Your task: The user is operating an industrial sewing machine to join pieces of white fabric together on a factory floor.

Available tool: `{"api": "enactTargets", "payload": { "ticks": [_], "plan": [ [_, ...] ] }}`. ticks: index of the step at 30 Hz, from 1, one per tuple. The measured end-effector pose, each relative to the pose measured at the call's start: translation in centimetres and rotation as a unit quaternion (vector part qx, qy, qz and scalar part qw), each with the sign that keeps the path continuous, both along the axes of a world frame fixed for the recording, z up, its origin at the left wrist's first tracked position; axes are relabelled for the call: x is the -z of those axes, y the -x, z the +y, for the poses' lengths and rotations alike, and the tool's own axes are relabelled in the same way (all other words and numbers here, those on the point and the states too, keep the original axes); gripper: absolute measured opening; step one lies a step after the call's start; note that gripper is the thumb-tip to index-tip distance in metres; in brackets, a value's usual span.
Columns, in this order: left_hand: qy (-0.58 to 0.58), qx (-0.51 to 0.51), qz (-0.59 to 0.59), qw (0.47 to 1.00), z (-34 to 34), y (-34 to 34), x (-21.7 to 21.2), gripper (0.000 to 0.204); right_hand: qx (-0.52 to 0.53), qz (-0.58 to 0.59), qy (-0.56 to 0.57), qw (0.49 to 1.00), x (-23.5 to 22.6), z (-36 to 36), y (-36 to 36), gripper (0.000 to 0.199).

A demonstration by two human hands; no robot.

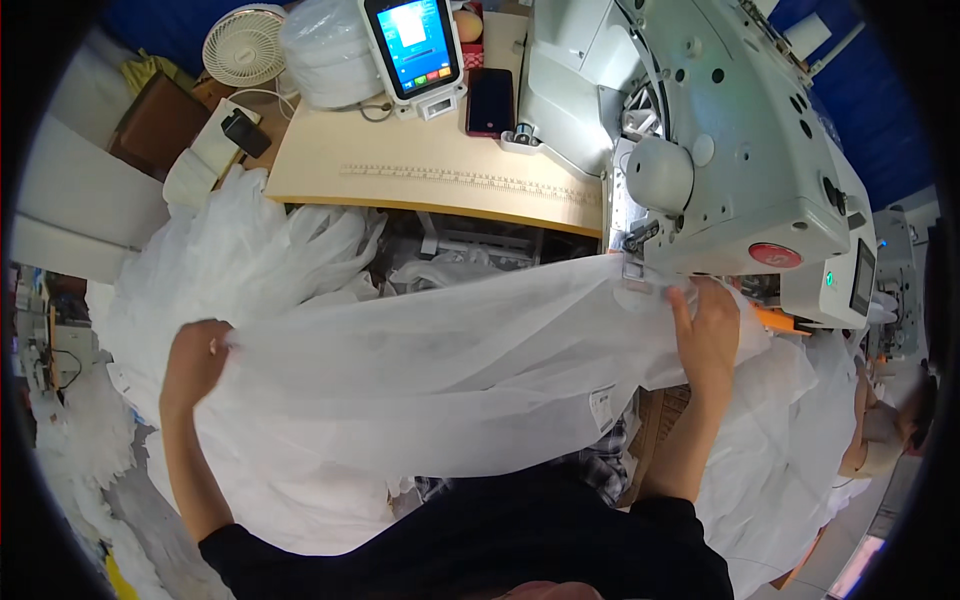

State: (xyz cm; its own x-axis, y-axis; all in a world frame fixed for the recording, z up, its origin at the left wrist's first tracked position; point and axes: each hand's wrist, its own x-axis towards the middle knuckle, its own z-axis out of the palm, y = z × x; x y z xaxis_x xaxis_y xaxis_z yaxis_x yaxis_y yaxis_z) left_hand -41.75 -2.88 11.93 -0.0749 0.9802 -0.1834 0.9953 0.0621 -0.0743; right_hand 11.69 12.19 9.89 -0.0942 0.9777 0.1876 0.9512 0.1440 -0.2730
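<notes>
A long piece of sheer white fabric [430, 340] is stretched across in front of me, from my left hand to the sewing machine [740, 150]. Out at the left, my left hand [195, 365] pinches the fabric's end between closed fingers. My right hand [708, 325] grips the fabric at the right, close beside the presser foot [633, 268]; the machine head partly hides its fingertips. Under the foot lies the fabric's far edge. A small white label [600, 410] shows on its near part, above my lap.
Piled white fabric [240, 240] hangs at the left, with more [790, 430] at the right. On the wooden table [400, 150] stand a control screen [412, 45], a phone [490, 100] and a wrapped white bundle [335, 50]. A fan [245, 45] is behind. Another person's arm [860, 430] shows far right.
</notes>
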Motion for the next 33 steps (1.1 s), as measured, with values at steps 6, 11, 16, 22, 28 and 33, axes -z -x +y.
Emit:
{"api": "enactTargets", "payload": {
  "ticks": [6,11,16,22,28,33],
  "plan": [
    [-0.045,-0.213,-0.447,0.868,2.2,5.2,3.4,0.008,-0.010,0.003,-0.064,0.998,2.0,0.6,3.5,0.051],
    [-0.011,-0.194,-0.523,0.830,3.3,2.9,7.9,0.012,0.034,0.193,0.134,0.971,4.2,-1.1,-3.9,0.048],
    [0.045,-0.285,-0.739,0.608,5.9,-3.6,7.8,0.006,0.090,0.049,0.066,0.993,5.0,-4.6,-8.9,0.022],
    [-0.221,-0.019,-0.270,0.937,6.8,-6.0,8.9,0.013,0.130,0.100,-0.202,0.966,3.9,-1.4,-4.1,0.024],
    [-0.237,-0.127,-0.212,0.940,4.9,-8.0,8.8,0.024,0.053,0.066,-0.172,0.981,3.1,0.3,-3.3,0.020],
    [-0.124,-0.205,-0.501,0.831,7.1,-12.8,5.5,0.027,0.211,-0.029,-0.090,0.973,2.2,1.3,-7.8,0.023]
  ]
}}
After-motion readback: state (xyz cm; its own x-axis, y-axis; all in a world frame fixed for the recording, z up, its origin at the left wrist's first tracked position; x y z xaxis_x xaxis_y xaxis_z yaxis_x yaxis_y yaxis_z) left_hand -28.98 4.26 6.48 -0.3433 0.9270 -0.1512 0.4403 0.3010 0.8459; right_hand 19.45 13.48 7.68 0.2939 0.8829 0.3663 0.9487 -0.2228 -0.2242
